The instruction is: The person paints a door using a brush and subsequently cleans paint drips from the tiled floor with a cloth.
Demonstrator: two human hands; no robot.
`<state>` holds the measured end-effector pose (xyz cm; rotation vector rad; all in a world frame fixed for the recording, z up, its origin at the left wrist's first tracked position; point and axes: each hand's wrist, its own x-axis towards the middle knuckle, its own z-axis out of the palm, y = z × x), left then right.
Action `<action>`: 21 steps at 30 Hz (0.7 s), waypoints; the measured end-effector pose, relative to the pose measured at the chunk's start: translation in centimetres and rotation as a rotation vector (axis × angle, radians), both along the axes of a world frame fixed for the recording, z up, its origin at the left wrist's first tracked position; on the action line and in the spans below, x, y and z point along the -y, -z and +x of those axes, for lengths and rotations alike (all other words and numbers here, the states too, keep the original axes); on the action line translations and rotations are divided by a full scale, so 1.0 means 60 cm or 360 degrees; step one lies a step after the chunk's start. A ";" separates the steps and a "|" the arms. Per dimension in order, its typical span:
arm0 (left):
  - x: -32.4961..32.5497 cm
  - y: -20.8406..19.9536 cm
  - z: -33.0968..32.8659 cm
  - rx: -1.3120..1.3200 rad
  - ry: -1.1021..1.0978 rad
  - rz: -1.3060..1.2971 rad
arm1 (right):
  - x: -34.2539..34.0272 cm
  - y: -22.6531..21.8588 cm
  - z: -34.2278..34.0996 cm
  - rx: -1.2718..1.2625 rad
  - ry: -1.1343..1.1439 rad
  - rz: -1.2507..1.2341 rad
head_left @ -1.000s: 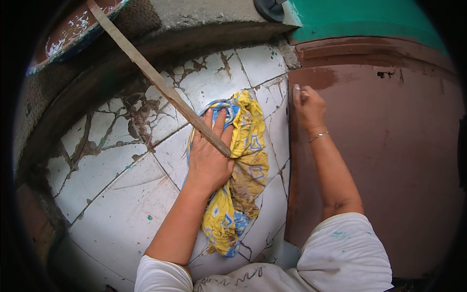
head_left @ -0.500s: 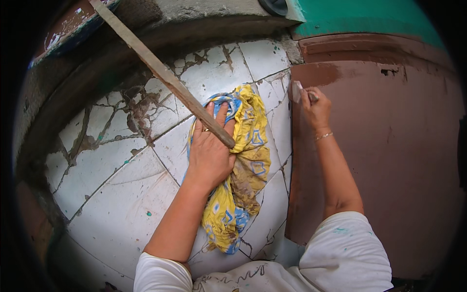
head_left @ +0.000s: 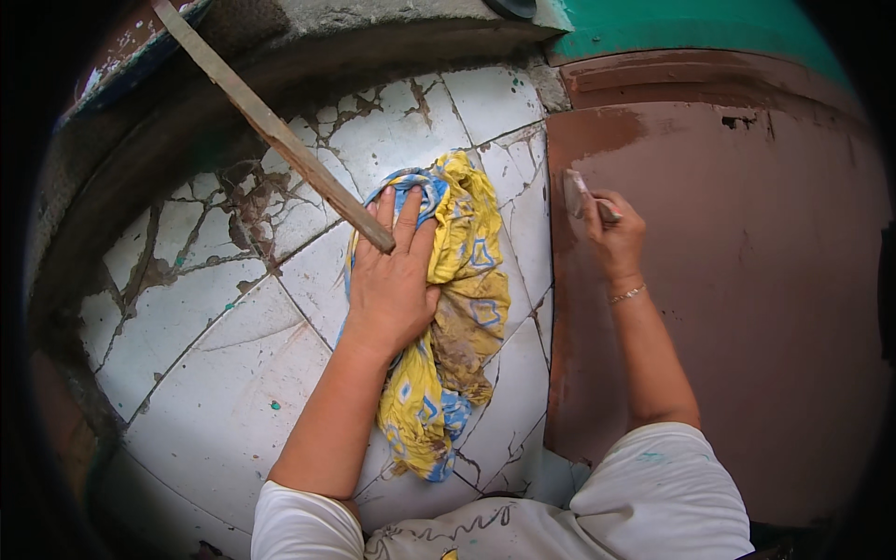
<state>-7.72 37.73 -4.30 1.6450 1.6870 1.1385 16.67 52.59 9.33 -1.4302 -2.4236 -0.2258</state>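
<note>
My left hand (head_left: 392, 294) lies flat, fingers stretched and apart, on a crumpled yellow and blue cloth (head_left: 474, 247) with brown stains. The cloth rests on cracked white tiles. In my right hand (head_left: 618, 241) is a paintbrush (head_left: 574, 191), its handle gripped between thumb and fingers. The bristles are at the left edge of a brown panel (head_left: 747, 317), below a darker, wet-looking patch of paint (head_left: 597, 133). A wooden stick (head_left: 280, 138) slants in from the upper left, and its end covers part of my left fingers.
Broken white tiles (head_left: 205, 327) with dark gaps spread to the left. A raised concrete ledge (head_left: 373, 37) curves behind them. Beyond the panel's far end is a brown strip (head_left: 672, 82), then a green surface (head_left: 691, 28). A dark round object (head_left: 511, 7) sits at the top edge.
The brush and my right hand have moved a little down along the panel's left edge. The stick's end now shows farther up and left over my left hand, which stays on the cloth.
</note>
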 end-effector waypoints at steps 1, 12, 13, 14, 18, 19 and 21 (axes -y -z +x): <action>-0.002 -0.002 0.001 -0.0001 0.0003 0.0010 | -0.002 0.009 0.010 0.0055 -0.0026 0.0018; 0.005 0.011 0.001 -0.0007 -0.0036 0.0034 | 0.034 -0.007 -0.013 0.0105 0.0012 -0.0112; 0.003 0.008 0.001 0.0013 -0.0020 0.0027 | 0.018 -0.001 -0.013 0.0161 -0.0041 -0.0081; 0.001 0.005 0.002 0.0027 -0.0007 0.0020 | 0.000 0.009 -0.010 0.0213 -0.0097 -0.0051; 0.001 0.007 0.003 0.0008 -0.0020 0.0056 | -0.041 -0.039 -0.008 0.0396 -0.0252 0.0098; 0.002 0.009 0.002 0.0017 -0.0025 0.0064 | -0.041 -0.074 -0.014 0.0431 -0.0158 0.0188; 0.006 0.014 -0.002 -0.0004 -0.0045 0.0044 | -0.033 -0.137 -0.038 0.0363 -0.0106 0.0374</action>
